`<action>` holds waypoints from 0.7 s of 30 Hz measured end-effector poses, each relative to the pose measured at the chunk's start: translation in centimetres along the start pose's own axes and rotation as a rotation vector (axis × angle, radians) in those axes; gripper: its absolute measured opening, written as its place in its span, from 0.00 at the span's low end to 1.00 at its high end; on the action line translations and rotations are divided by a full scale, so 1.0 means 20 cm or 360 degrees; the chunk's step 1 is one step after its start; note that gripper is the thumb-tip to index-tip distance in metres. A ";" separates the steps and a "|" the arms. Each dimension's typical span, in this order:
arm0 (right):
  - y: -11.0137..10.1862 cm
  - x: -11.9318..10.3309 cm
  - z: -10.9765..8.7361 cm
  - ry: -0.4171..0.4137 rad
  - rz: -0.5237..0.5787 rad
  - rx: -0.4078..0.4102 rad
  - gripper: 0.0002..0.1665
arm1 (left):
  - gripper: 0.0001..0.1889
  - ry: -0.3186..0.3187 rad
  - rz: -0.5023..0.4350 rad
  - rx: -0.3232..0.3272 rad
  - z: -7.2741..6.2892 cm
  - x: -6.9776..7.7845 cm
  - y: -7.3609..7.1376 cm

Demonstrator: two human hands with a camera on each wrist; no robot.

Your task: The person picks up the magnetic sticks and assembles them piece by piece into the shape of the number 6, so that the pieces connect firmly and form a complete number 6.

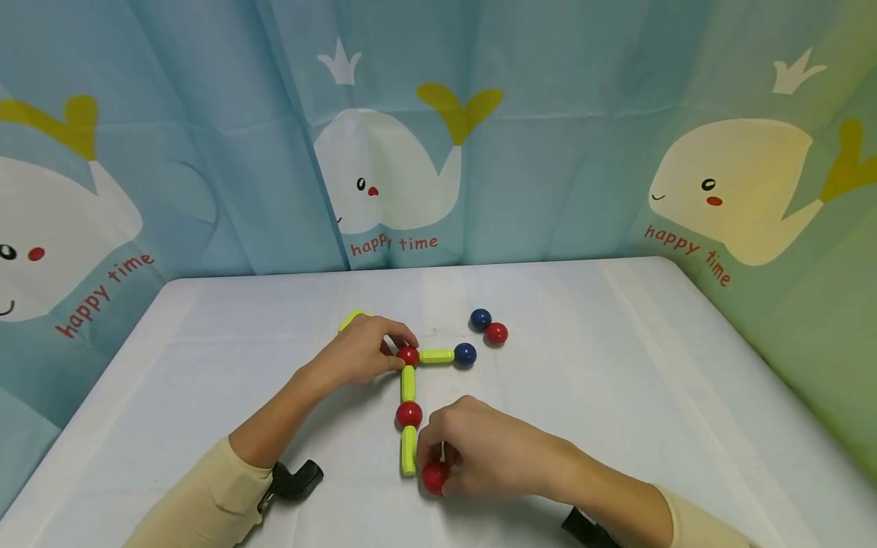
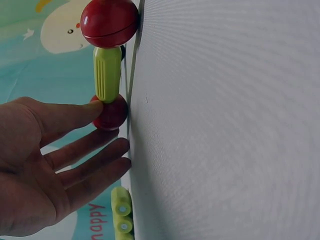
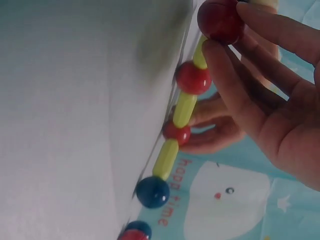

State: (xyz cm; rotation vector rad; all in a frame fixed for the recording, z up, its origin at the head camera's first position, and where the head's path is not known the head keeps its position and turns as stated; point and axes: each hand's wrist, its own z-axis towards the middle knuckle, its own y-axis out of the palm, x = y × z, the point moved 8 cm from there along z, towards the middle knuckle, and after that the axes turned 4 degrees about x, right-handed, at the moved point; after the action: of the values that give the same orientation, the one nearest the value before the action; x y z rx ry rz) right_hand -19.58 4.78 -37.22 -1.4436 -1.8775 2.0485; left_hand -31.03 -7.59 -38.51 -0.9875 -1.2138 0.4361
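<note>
A chain of red balls and yellow-green rods lies on the table. My left hand pinches the corner red ball between thumb and fingers. From that ball one rod runs right to a blue ball, and another rod runs toward me to a middle red ball. A further rod extends from the middle ball. Beside its near end, my right hand holds a separate red ball with thumb and fingertips; in the right wrist view this red ball sits between the fingers.
Loose blue and red balls lie together at the back right. More yellow-green rods lie behind the left hand, partly hidden by it; their ends show in the left wrist view. A curtain with whales hangs behind the table.
</note>
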 end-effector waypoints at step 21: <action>0.12 -0.10 0.01 -0.0166 -0.0143 0.0053 0.13 | 0.12 -0.0063 0.0007 0.0007 0.00 -0.01 0.01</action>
State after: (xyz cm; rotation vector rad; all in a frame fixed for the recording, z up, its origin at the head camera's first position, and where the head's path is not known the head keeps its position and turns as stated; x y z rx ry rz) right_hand -17.17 2.86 -37.86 -1.2441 -1.8977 2.1409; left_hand -31.09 -7.55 -38.78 -0.9820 -1.2464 0.4633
